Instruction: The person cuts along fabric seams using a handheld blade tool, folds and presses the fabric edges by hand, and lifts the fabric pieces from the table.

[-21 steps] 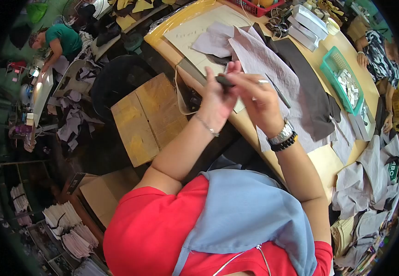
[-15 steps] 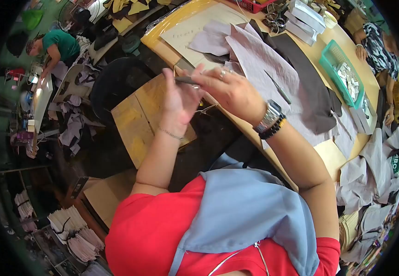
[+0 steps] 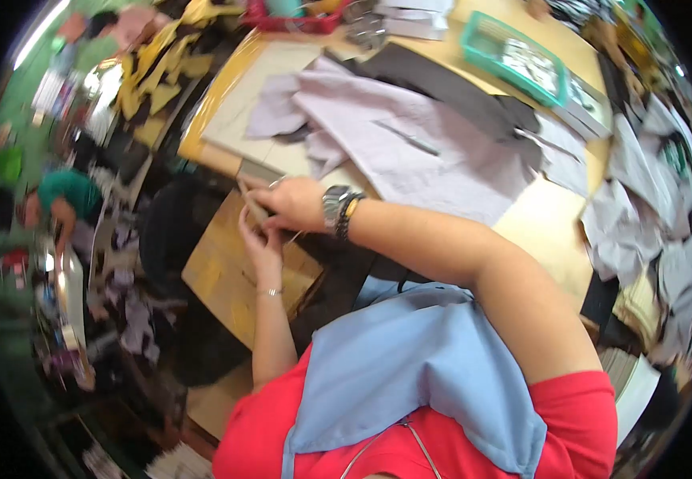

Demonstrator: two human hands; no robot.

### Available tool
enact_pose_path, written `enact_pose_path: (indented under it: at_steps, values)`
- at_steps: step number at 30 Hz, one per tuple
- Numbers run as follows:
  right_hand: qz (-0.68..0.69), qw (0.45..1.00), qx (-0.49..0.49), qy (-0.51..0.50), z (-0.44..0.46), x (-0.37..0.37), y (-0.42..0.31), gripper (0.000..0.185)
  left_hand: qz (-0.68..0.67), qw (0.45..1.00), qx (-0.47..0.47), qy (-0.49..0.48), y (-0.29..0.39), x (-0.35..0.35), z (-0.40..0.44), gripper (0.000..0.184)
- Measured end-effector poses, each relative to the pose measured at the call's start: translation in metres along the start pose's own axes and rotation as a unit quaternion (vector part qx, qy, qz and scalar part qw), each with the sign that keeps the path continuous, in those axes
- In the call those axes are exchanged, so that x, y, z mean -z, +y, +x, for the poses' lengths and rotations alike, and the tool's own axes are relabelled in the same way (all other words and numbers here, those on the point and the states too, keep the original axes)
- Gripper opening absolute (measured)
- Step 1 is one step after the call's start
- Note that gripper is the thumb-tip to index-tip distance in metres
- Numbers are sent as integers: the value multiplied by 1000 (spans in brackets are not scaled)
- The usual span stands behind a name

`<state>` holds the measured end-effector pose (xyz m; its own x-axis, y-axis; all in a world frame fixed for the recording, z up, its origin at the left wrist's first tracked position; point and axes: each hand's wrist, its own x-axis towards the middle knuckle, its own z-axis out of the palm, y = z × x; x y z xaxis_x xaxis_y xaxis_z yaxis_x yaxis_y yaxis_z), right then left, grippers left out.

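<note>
Both my hands are together just past the table's near edge at left, above a yellowish board (image 3: 230, 255). My right hand (image 3: 296, 203), with a metal watch and dark beads on the wrist, is closed round a narrow greyish-brown strip (image 3: 251, 201). My left hand (image 3: 262, 249) comes from below, its fingers bent against the lower end of the same strip. Motion blur hides the strip's exact kind. Pale mauve cloth (image 3: 378, 104) spreads over the table beyond, with a slender pointed dark tool (image 3: 407, 137) lying on it.
Dark cloth (image 3: 450, 84) lies along the mauve cloth. A green basket (image 3: 471, 49) of small white pieces and a red basket (image 3: 290, 22) stand at the back. Scissors (image 3: 366, 25) sit between them. Another person in green (image 3: 70, 195) bends over at far left.
My hands have moved left and downward in view, and the left hand has gone from spread fingers to fingers curled at the strip. The camera's view has shifted, with the table now lying further left.
</note>
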<state>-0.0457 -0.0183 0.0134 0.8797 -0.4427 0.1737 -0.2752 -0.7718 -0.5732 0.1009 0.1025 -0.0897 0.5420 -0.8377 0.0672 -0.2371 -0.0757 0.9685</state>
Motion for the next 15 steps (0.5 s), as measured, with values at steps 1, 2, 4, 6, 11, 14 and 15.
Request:
enact_pose_path:
  at_steps: [1,2,4,6,11,14,15]
  values:
    - [-7,997,16,70,-2,0,5,38,27,999,-39,8,-4,5,1,59]
    - [-18,990,32,138,-7,2,14,43,51,995,-78,18,-15,9,5,57]
    - [-52,978,-32,199,-36,40,39,30,92,994,-63,23,-9,14,4,54]
    - [-130,945,-102,283,-85,71,69,26,101,994,-45,19,22,12,5,49]
    - [-123,942,-204,234,-147,69,108,16,89,972,-214,-32,85,-52,21,38]
    - [-54,945,-222,233,-169,75,100,13,35,922,-365,-122,137,-122,13,29]
    - [8,942,-198,271,-183,88,87,22,30,900,-410,-143,153,-142,8,28]
